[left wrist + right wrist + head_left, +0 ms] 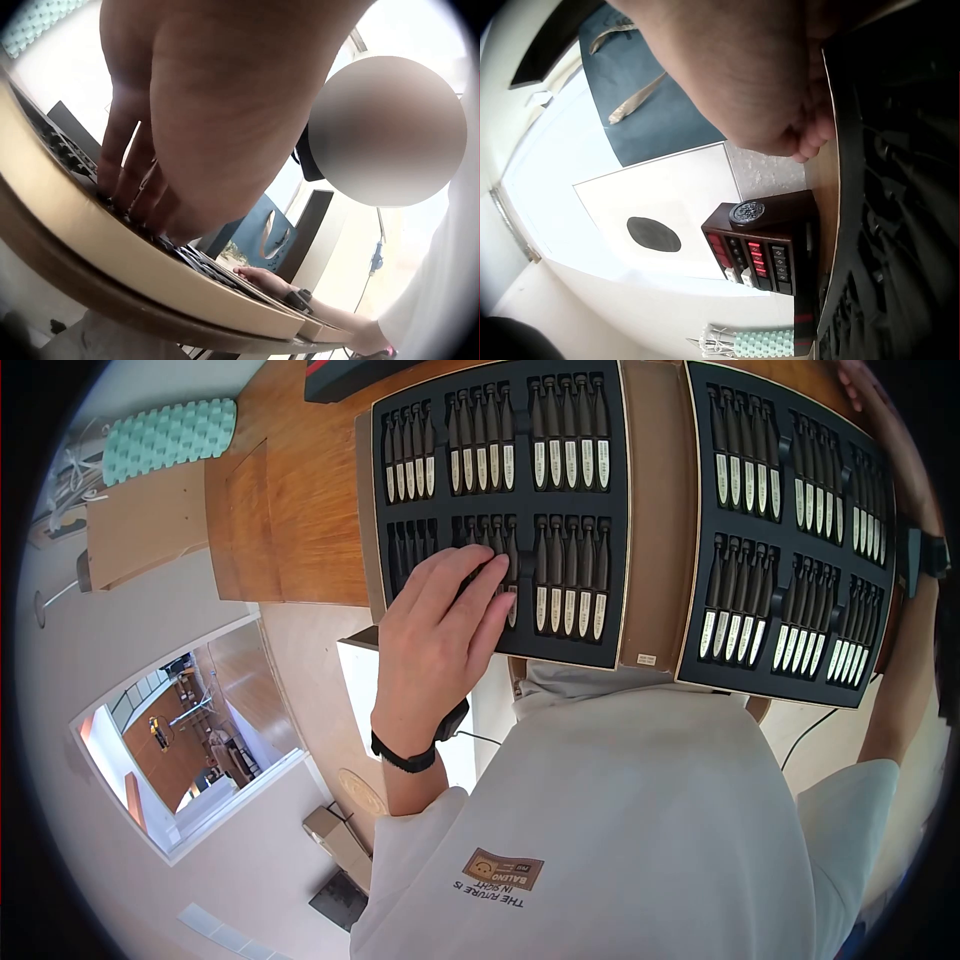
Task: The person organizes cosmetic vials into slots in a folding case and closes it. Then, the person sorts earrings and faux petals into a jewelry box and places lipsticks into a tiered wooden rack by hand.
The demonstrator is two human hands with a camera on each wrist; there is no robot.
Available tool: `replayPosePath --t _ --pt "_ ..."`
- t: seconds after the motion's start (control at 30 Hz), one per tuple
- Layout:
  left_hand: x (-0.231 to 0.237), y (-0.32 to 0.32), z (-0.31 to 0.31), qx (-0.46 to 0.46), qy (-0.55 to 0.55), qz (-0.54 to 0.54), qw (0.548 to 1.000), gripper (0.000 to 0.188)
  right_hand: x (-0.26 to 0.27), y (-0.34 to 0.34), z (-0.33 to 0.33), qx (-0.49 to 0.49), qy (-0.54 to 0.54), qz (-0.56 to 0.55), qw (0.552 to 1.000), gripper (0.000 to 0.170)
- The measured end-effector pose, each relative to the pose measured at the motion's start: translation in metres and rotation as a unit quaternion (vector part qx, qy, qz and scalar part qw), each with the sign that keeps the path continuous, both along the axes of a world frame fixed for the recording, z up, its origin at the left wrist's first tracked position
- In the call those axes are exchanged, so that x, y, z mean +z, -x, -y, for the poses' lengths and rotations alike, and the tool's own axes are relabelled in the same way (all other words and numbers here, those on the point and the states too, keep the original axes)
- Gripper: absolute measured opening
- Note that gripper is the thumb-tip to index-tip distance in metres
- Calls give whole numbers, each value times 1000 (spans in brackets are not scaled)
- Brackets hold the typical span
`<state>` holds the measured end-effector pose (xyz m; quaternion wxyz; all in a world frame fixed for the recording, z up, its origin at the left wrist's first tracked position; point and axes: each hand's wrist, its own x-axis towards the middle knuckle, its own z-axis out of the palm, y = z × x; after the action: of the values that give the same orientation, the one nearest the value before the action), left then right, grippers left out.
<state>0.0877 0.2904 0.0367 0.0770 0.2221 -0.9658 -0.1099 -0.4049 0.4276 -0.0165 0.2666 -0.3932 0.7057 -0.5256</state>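
Note:
A case of two black trays lies spread out in the head view: the left tray [575, 503] and the right tray [780, 532]. Both hold rows of slim dark bottle-shaped pieces [572, 575], many with pale, pointed lower parts. My left hand [435, 630] reaches over the left tray's lower middle row, its fingertips right at the pieces. I cannot tell whether it pinches one. Beyond the right tray's far corner rests my right hand [850, 382]; in the left wrist view that right hand [262, 279] lies close by the case's edge.
Under the case is a brown wooden table [290, 510]. A cardboard box [150, 515] and a mint-green bumpy item [170, 438] lie off to the left. The right wrist view shows a dark box with red and black rows [761, 247] and a blue bag [641, 97].

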Motion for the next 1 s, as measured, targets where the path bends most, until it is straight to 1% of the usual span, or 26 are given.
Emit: replayPosePath --t 0.1,0.17,0.27,0.4,0.5,0.53,0.57,0.6,0.7,0.73,0.77,0.8,0.83,0.87,0.93,0.97,1.0 --pt "1 2 2 9 -19 -12 1000 27 0 0 0 3 -4 -8 1000 28" --pt "4 2 3 43 -55 -19 997 24 -1 1 -1 10 10 5 1000 28" --pt "12 5 7 50 -84 -12 995 22 0 -1 0 1 5 12 1000 28" --pt "21 12 22 31 -104 -8 994 22 -1 2 0 0 8 -5 1000 27" --pt "30 26 33 25 -104 37 994 19 -1 -2 -1 14 27 17 999 26" --pt "31 33 39 21 -104 37 994 19 5 -15 1 -9 -7 -42 999 27" --pt "32 40 46 -15 -86 33 996 18 9 -23 2 -32 -40 -99 994 30" --pt "33 49 52 -52 -69 29 996 18 10 -23 1 -35 -40 -98 994 30" --pt "36 89 70 -96 -66 0 993 17 11 -18 1 -28 -55 -119 991 31" --pt "35 103 76 -119 -64 -20 991 18 12 -14 3 -36 -79 -107 991 31" --pt "33 117 81 -121 -64 -20 990 18 11 -11 3 -43 -103 -94 989 32" --pt "29 131 85 -162 -18 -30 986 17 8 -9 3 -45 -103 -94 989 32" --pt "26 146 88 -201 28 -39 978 17 3 -7 2 -41 -76 -84 993 32" --pt "22 163 92 -204 28 -39 978 17 0 -6 0 -36 -49 -74 995 32" --pt "16 196 93 -263 40 -15 964 26 6 -14 -1 -32 -48 -88 994 32" --pt "22 205 81 -233 6 4 972 18 9 -17 -1 -26 -47 -104 993 32" --pt "18 210 81 -236 5 4 972 18 8 -15 -2 -30 -48 -103 993 32"
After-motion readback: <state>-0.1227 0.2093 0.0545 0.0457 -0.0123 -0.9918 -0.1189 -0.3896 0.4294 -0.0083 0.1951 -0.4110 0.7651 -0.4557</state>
